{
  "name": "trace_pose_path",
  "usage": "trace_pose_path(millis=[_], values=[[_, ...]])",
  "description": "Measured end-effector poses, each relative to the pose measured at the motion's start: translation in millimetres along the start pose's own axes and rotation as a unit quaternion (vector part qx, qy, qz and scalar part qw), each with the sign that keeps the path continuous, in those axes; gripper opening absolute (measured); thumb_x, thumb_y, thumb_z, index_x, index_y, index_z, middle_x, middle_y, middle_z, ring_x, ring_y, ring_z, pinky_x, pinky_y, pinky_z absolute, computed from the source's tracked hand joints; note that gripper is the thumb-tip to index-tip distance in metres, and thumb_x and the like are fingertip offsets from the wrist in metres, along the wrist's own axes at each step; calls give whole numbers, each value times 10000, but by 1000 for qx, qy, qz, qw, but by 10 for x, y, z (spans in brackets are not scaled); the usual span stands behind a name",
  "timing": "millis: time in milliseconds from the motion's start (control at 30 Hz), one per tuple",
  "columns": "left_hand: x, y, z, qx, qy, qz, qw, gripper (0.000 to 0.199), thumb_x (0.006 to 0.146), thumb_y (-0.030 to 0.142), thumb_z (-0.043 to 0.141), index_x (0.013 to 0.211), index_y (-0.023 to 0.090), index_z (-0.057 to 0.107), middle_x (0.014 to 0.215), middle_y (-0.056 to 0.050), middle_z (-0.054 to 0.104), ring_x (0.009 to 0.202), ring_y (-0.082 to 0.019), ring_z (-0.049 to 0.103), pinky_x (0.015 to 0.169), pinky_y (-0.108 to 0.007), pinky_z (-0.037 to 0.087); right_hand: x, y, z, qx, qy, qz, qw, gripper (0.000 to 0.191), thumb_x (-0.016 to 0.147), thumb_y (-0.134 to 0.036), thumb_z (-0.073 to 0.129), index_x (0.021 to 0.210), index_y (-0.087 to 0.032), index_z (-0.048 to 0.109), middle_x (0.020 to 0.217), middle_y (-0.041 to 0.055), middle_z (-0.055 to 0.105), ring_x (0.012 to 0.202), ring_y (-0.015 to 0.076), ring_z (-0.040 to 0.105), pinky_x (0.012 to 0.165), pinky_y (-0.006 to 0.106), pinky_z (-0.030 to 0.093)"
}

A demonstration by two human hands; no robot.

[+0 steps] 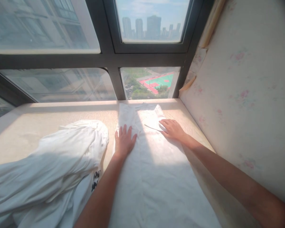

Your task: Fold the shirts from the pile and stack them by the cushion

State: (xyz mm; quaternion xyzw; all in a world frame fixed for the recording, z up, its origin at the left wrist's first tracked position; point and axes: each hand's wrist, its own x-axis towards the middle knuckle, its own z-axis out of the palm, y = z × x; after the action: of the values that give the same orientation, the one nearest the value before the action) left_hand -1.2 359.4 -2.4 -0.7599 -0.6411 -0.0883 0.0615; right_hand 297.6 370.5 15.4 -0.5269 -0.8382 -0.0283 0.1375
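Lying lengthwise on the ledge, white cloth runs from near the window toward the wearer, mostly flat, lightly creased, far part sunlit. Left hand palm-down on its left side, fingers spread, gripping nothing. Right hand at its right edge, by a turned flap; fingers close together, slightly bent; cannot tell whether they pinch the flap or just rest on it. Rumpled white bundle to the left, gap visible at the far end; dark lettering along its side. Floral wall at right.
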Motion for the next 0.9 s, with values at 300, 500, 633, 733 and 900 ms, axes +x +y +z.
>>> trace_pose_path(millis=[300,500,633,733,900], values=[[-11,-6,27,-7,3,-1,1000,579,989,475,386,1481,180,467,1579,-163,380,1459,-380,318,1164,-592,250,-616,223,246,-32,16,20,999,545,986,-440,434,1417,-115,505,1515,174,458,1396,318,424,1125,472,373],[-9,-2,38,-12,5,-3,1000,580,986,475,395,1476,175,474,1576,-168,383,1456,-386,321,1163,-597,248,-578,290,165,-36,27,68,997,445,1015,-435,372,1202,-174,679,1354,138,621,1263,298,559,1054,455,453],[-18,8,37,-12,6,-3,1000,579,984,476,398,1473,175,477,1575,-168,384,1454,-385,323,1163,-596,250,-48,249,143,-25,56,105,993,467,1029,-369,311,1218,-143,673,1401,144,586,1330,274,504,1124,422,398],[-26,11,37,-10,8,-3,1000,579,985,477,389,1475,178,471,1576,-164,384,1454,-382,324,1163,-596,249,452,229,235,-13,-8,71,997,486,1015,-324,345,1429,-130,510,1572,124,395,1460,257,337,1189,408,305],[-21,-18,48,-7,9,2,1000,578,989,488,366,1476,193,465,1577,-152,386,1459,-365,320,1170,-575,246,966,387,472,1,-56,115,992,491,997,-362,380,1434,-168,490,1565,149,397,1422,332,375,1123,525,343]])
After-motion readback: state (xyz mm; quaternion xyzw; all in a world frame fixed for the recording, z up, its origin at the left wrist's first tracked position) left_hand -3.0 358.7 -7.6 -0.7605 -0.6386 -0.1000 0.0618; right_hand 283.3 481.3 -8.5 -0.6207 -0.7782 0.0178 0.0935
